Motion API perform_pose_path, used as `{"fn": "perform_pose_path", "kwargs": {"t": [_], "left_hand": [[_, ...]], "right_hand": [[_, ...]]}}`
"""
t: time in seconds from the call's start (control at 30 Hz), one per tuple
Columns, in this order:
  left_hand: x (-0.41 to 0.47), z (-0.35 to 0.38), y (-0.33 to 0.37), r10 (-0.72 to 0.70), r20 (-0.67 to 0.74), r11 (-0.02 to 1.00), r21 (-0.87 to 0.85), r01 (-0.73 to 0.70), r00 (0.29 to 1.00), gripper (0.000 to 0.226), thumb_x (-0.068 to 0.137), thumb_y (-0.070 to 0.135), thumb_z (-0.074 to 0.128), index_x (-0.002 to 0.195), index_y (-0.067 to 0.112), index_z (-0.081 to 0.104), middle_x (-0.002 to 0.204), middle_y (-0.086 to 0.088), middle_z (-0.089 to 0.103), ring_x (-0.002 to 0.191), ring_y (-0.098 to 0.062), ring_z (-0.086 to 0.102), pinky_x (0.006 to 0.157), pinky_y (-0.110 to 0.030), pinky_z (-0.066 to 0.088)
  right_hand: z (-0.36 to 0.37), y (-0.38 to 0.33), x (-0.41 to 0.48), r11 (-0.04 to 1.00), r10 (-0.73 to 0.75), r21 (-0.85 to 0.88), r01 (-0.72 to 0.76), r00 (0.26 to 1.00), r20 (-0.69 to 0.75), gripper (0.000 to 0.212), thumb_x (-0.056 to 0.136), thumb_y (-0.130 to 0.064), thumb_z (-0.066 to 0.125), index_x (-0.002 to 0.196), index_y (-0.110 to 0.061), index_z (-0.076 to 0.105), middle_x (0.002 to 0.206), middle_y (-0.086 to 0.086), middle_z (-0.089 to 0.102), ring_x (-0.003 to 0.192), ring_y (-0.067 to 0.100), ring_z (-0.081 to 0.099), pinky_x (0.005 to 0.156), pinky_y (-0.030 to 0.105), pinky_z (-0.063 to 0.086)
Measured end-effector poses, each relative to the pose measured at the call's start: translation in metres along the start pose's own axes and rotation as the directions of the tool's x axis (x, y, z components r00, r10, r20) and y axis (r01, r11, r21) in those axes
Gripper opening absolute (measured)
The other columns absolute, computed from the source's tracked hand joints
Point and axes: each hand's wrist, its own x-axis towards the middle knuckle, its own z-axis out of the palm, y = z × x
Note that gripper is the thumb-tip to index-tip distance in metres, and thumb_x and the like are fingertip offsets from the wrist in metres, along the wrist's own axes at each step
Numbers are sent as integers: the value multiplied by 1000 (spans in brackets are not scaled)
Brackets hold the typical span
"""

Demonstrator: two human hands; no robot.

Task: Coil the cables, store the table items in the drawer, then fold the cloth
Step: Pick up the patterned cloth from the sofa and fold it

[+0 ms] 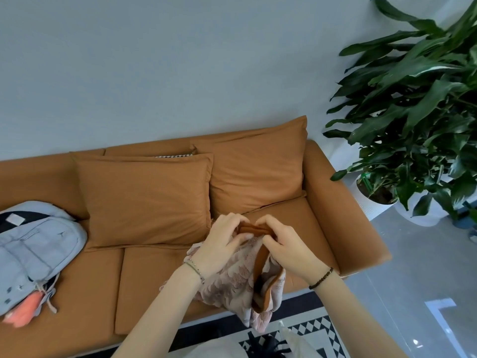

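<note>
A pink patterned cloth (232, 282) with an orange-brown lining hangs in front of me over the sofa seat. My left hand (222, 244) grips its upper edge from the left, fingers curled over the fabric. My right hand (286, 244) pinches the same upper edge from the right. The two hands meet at the top, where the orange lining shows folded between them. The lower part of the cloth droops bunched toward the rug. No cables, table or drawer are in view.
An orange sofa (335, 202) with two matching cushions (144, 197) fills the middle. A grey backpack (33, 249) lies at its left end. A large potted plant (413, 112) stands at the right. A black-and-white patterned rug (317, 329) lies below.
</note>
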Motion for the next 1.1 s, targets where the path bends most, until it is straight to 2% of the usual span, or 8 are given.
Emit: {"fn": "perform_pose_path", "kwargs": {"t": [0.07, 0.17, 0.33, 0.47, 0.67, 0.8, 0.9, 1.1], "left_hand": [[8, -4, 7, 62, -74, 998, 16, -61, 995, 17, 100, 34, 50, 109, 22, 58, 100, 7, 49, 92, -6, 49, 81, -23, 40], [16, -18, 25, 153, -199, 988, 17, -153, 968, 9, 99, 14, 50, 104, 16, 57, 98, 5, 52, 91, -8, 53, 83, -16, 40], [20, -46, 55, 206, -338, 976, 0, -219, 918, 13, 100, 10, 48, 102, 21, 55, 92, 12, 56, 86, -5, 57, 80, -17, 43], [23, -73, 71, 152, -547, 972, -69, -225, 823, 15, 100, 7, 44, 103, 21, 51, 96, 4, 57, 89, -6, 55, 83, -16, 43], [21, -123, 79, 94, -755, 985, -23, -170, 649, 34, 97, 5, 44, 98, 39, 42, 94, 17, 51, 87, 16, 49, 82, -7, 37], [10, -169, 65, 92, -841, 993, 38, -111, 533, 29, 100, 9, 42, 97, 38, 42, 93, 17, 50, 87, 14, 50, 83, -11, 38], [7, -175, 49, -29, -777, 999, -40, -3, 629, 16, 100, 12, 49, 104, 28, 46, 95, 17, 52, 87, 13, 51, 82, -10, 39], [9, -126, 41, -17, -487, 996, 64, 55, 873, 29, 82, 5, 72, 95, 29, 65, 103, 7, 62, 104, -8, 58, 98, -34, 46]], "right_hand": [[3, -4, 2, 998, 0, 69, 7, 995, -98, 24, 94, -13, 54, 108, -32, 50, 76, 10, 62, 62, 20, 53, 60, 45, 46], [11, -7, 4, 995, 22, 101, 4, 967, -253, 32, 86, -15, 70, 109, -27, 52, 85, -4, 67, 76, 11, 64, 72, 29, 55], [20, 13, 7, 990, 54, 141, -28, 981, -188, 21, 86, -17, 76, 104, -22, 66, 94, -9, 69, 93, 7, 66, 83, 23, 55], [33, 47, 6, 985, 174, 39, -169, 965, -197, 23, 81, 1, 57, 79, -22, 62, 77, 1, 64, 72, 19, 60, 75, 46, 54], [31, 81, 15, 926, 322, -132, -353, 923, -211, 31, 81, -2, 46, 82, -31, 58, 81, -8, 63, 74, 13, 61, 64, 36, 54], [10, 111, 14, 804, 529, -147, -577, 805, -268, 21, 89, -8, 48, 89, -25, 59, 87, -2, 65, 77, 16, 62, 63, 29, 48], [-12, 121, 18, 782, 568, -51, -621, 743, -354, 23, 91, -1, 42, 86, -13, 61, 84, 6, 65, 74, 24, 60, 65, 32, 48], [-28, 45, 52, 961, 238, -80, -267, 936, -259, 31, 84, 8, 44, 83, -13, 67, 76, -1, 66, 73, 13, 59, 62, 22, 45]]}}
